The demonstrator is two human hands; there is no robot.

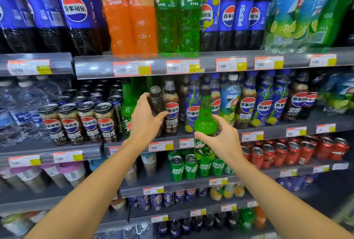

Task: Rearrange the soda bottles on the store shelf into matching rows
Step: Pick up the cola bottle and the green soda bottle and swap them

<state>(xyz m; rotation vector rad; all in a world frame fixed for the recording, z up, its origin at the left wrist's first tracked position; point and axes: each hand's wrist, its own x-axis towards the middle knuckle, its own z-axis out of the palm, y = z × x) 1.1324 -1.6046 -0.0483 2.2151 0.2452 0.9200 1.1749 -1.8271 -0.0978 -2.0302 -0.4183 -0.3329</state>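
Left hand (146,119) fingers wrap dark cola bottle (156,102), label hidden behind palm. Right hand (223,139) fingers pinch green bottle (205,123); label blurred, possibly Mountain Dew.

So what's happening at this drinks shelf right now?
A person is sorting soda bottles on a store shelf. The left hand grips a dark cola bottle on the middle shelf, beside a green bottle standing on the shelf. The right hand holds another green soda bottle out in front of the shelf, not yet set in a row.
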